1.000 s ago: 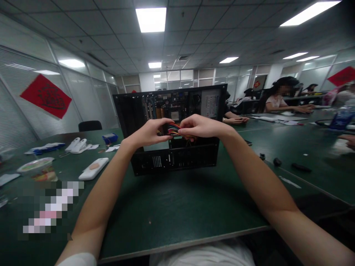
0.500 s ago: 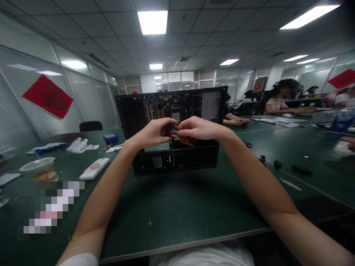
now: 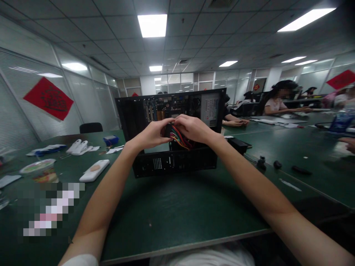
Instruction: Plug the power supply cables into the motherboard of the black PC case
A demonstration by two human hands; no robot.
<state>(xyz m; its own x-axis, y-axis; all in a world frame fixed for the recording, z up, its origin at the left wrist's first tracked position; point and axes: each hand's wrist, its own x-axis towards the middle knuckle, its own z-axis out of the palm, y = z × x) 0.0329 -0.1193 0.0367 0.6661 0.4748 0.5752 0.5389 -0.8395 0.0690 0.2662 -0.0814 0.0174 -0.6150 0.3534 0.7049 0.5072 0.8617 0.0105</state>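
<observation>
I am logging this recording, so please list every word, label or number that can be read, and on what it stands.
No text reads clearly.
Red paper on left wall: dark marks, blurred.
White label in computer case: print too small.
Red paper at far right: blurred.
Coloured wires held by left hand and right hand: no print seen.

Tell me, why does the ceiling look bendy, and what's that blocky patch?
Head view: the wide lens bows the ceiling toward the edges; the lamp glares white; the patch is pixelated; the left hand, right hand and wires look sharp.
</observation>
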